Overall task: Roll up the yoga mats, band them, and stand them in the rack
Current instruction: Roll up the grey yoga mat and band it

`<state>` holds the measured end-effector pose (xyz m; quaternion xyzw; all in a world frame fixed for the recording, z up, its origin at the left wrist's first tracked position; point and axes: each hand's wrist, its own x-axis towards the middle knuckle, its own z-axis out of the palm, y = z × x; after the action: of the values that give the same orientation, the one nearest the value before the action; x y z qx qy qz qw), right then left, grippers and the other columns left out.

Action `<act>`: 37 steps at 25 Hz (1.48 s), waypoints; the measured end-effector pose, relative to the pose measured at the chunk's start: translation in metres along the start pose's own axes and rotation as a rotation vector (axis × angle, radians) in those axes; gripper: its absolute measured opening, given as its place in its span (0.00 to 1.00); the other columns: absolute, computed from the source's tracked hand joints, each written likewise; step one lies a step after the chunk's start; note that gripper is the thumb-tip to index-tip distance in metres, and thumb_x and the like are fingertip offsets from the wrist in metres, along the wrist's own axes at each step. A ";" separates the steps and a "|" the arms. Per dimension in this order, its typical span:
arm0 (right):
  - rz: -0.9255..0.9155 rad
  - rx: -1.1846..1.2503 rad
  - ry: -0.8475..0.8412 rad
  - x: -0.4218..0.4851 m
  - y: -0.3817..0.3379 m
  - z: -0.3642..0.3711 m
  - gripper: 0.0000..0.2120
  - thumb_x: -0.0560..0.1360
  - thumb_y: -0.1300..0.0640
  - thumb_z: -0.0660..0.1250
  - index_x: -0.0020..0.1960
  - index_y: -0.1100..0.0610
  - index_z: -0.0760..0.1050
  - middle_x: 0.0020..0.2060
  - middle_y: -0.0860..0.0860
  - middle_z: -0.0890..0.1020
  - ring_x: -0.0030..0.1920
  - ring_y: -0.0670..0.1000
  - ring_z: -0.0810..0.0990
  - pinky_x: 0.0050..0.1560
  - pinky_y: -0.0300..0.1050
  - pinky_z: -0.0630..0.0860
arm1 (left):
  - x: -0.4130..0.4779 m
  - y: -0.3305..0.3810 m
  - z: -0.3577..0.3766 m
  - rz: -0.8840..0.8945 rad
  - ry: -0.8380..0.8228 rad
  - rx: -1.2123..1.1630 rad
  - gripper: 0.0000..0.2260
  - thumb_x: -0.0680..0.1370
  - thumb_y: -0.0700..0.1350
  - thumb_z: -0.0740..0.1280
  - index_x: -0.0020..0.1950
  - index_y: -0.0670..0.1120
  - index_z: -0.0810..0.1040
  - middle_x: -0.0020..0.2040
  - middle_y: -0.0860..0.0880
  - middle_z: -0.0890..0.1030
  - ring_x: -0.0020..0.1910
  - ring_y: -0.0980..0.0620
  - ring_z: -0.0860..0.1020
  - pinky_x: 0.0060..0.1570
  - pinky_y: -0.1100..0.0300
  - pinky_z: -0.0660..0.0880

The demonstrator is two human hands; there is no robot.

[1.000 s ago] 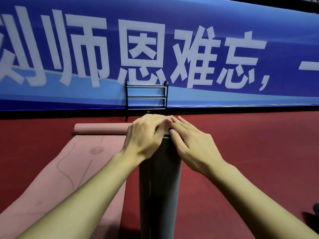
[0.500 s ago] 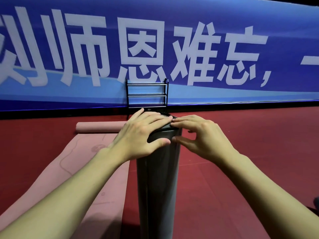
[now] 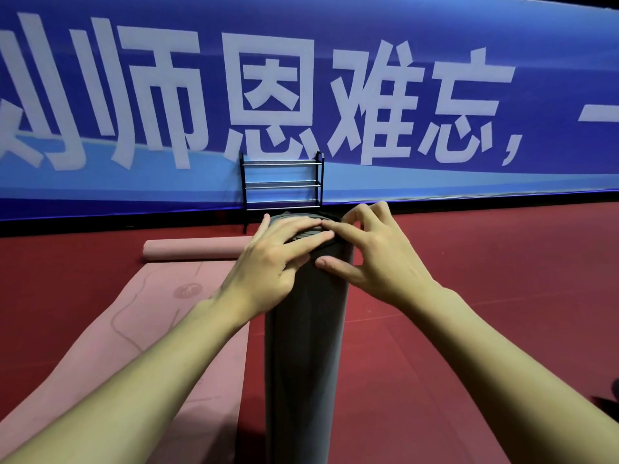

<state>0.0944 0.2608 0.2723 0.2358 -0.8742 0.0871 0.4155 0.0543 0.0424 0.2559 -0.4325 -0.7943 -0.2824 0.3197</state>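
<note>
Grey mat [image 3: 304,346]: rolled tight and stood on end on the red floor [image 3: 469,262], with its top end under both hands. The rack [image 3: 283,182] is well beyond the grey mat, against the banner [image 3: 402,45]. The pink mat [image 3: 150,323] lies to the left of the grey mat, mostly flat, with only its far end rolled.

Left hand [image 3: 271,262]: fingers [image 3: 301,226] laid fairly straight across the roll's top face, pressing down and gripping nothing. Right hand [image 3: 375,259]: forefinger tip on the top rim and thumb on the roll's side just below, a light pinch on the top edge; its other fingers are lifted clear. There is a dark strip at the rim, but I cannot tell if it is a band.

Handling, as a judgement:
- The foam roll is light, soft and springy, with a matte surface that is probably grippy.
- The coil will likely loosen if pressure comes off before it is banded.
- It is tall and narrow, so it tips easily with a top-only hold.
- For carrying, wrap one hand round the mid-body with the other capping the top.
- Squeezing the rim alone risks telescoping the inner layers.
</note>
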 end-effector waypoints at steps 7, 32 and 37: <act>-0.001 0.284 -0.206 0.009 0.012 0.012 0.34 0.71 0.53 0.77 0.75 0.50 0.72 0.75 0.44 0.71 0.77 0.41 0.65 0.74 0.51 0.69 | -0.012 -0.027 -0.010 -0.005 0.085 -0.002 0.19 0.81 0.43 0.60 0.70 0.50 0.78 0.71 0.53 0.76 0.73 0.53 0.71 0.73 0.34 0.63; 0.084 0.255 -0.164 0.022 -0.002 0.043 0.46 0.67 0.44 0.81 0.77 0.51 0.62 0.75 0.45 0.70 0.74 0.45 0.69 0.69 0.45 0.71 | -0.020 -0.049 -0.026 -0.072 0.101 0.047 0.17 0.79 0.43 0.60 0.67 0.50 0.78 0.67 0.52 0.75 0.68 0.49 0.71 0.68 0.41 0.69; 0.041 0.321 -0.267 0.049 -0.003 0.047 0.44 0.63 0.44 0.83 0.71 0.46 0.63 0.73 0.40 0.72 0.71 0.45 0.72 0.65 0.45 0.72 | -0.012 -0.035 -0.026 -0.181 0.179 0.143 0.16 0.74 0.58 0.69 0.57 0.50 0.77 0.56 0.55 0.79 0.56 0.52 0.73 0.59 0.41 0.74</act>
<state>0.0372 0.2251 0.2802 0.2905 -0.9010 0.2016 0.2514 0.0357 0.0013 0.2573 -0.3085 -0.8165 -0.2899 0.3926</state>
